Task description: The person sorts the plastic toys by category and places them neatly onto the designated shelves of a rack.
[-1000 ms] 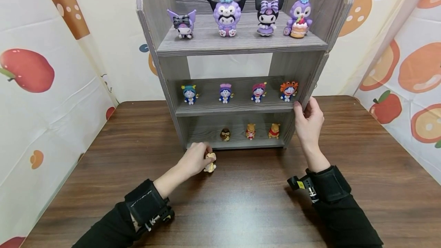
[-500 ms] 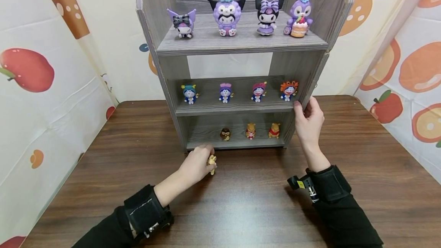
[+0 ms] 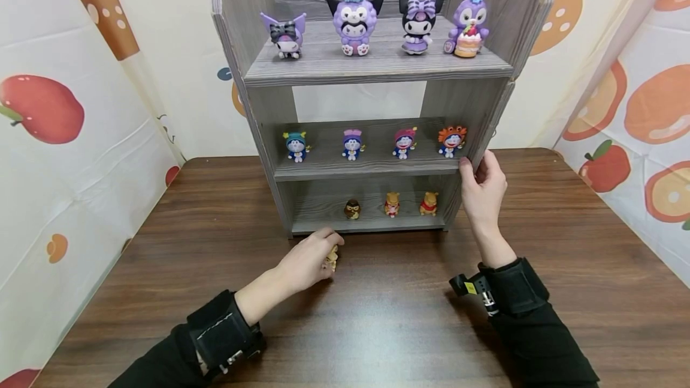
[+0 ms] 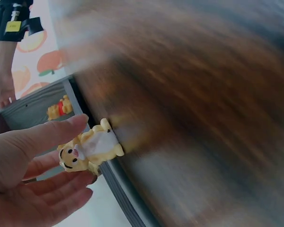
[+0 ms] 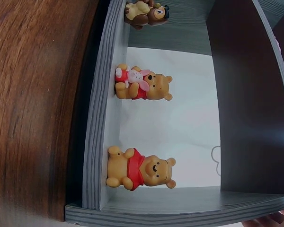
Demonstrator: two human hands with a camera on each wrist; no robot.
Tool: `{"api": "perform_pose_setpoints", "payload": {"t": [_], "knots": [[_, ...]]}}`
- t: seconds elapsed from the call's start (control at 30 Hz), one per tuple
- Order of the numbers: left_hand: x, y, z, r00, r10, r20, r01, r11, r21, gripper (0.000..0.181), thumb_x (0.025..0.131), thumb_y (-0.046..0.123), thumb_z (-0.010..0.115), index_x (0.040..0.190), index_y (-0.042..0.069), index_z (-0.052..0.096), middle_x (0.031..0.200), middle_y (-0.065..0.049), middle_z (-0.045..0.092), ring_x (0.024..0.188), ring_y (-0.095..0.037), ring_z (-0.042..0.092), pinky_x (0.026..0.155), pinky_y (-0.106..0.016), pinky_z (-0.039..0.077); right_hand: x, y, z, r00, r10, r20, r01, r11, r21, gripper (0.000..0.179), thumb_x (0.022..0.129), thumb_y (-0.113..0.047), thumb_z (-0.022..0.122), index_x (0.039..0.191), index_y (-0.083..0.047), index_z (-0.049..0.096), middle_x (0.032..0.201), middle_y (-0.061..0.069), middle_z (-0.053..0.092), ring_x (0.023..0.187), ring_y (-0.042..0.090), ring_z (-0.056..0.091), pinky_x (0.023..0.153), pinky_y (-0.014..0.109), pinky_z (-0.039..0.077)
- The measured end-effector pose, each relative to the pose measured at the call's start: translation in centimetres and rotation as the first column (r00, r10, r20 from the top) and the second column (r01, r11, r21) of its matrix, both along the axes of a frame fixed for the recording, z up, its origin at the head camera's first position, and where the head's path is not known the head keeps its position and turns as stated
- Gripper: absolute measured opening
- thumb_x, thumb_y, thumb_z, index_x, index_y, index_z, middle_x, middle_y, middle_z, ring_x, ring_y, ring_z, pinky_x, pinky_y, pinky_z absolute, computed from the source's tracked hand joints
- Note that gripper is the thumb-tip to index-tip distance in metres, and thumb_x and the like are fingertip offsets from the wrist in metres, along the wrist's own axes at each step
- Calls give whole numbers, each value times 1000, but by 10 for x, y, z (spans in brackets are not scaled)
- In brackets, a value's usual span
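Note:
A small yellow figurine (image 4: 92, 146) with a pale belly and pink nose is pinched between thumb and fingers of my left hand (image 3: 308, 261). It hovers just in front of the bottom level of a grey wooden display shelf (image 3: 372, 171), partly covered by the hand in the head view. My right hand (image 3: 484, 189) grips the shelf's right side panel, thumb at the front edge. On the bottom level stand an owl figurine (image 3: 353, 209), a bear holding a pink piglet (image 3: 392, 204) and a bear in a red shirt (image 3: 429, 203).
Several blue figurines in hats, among them one with a crab hat (image 3: 451, 142), line the middle level. Larger purple figurines, such as a rabbit with a cake (image 3: 470, 14), occupy the top. Brown wooden table (image 3: 388, 316) extends in front; fruit-print sheets hang around.
The yellow figurine has turned within my left fingers, and the left hand has shifted slightly. My right hand stays on the shelf side.

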State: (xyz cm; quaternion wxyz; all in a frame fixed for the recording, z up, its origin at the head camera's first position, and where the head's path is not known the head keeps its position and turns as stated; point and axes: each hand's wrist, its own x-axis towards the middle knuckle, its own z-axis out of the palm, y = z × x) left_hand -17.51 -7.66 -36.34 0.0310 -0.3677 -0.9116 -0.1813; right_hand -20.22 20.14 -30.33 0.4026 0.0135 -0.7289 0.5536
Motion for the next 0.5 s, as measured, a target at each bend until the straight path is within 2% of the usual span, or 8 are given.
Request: {"api": "perform_pose_setpoints", "payload": {"t": [0.07, 0.17, 0.33, 0.5], "knots": [[0, -1, -1, 1000, -21, -23, 20, 999, -25, 43, 63, 1, 76, 102, -1, 58, 99, -9, 54, 91, -23, 55, 74, -33, 46, 0, 0, 0, 1000, -1, 1, 1, 1000, 1, 27, 84, 1, 48, 108, 12, 53, 97, 23, 60, 80, 2, 56, 67, 13, 42], [1, -1, -1, 999, -20, -40, 19, 999, -28, 40, 63, -1, 76, 100, 0, 60, 98, -8, 55, 92, -23, 55, 73, -33, 46, -1, 0, -1, 1000, -3, 3, 3, 1000, 3, 27, 84, 0, 48, 108, 12, 53, 97, 23, 60, 80, 2, 56, 67, 13, 42], [2, -1, -3, 998, 2, -60, -3, 1000, -19, 37, 63, -5, 74, 98, 0, 61, 94, -7, 55, 86, -21, 56, 69, -31, 47, -1, 1, -1, 1000, 2, -2, -2, 1000, 8, 27, 85, -1, 49, 109, 11, 54, 98, 22, 60, 82, 3, 56, 67, 14, 42], [1, -1, -3, 997, 50, -60, -50, 999, -3, 34, 65, -6, 72, 97, -2, 61, 91, -8, 56, 80, -21, 58, 66, -30, 47, -2, 2, -1, 1000, 2, -1, -2, 1000, 6, 27, 85, -3, 49, 108, 9, 55, 98, 20, 60, 82, 4, 56, 67, 15, 42]]}}
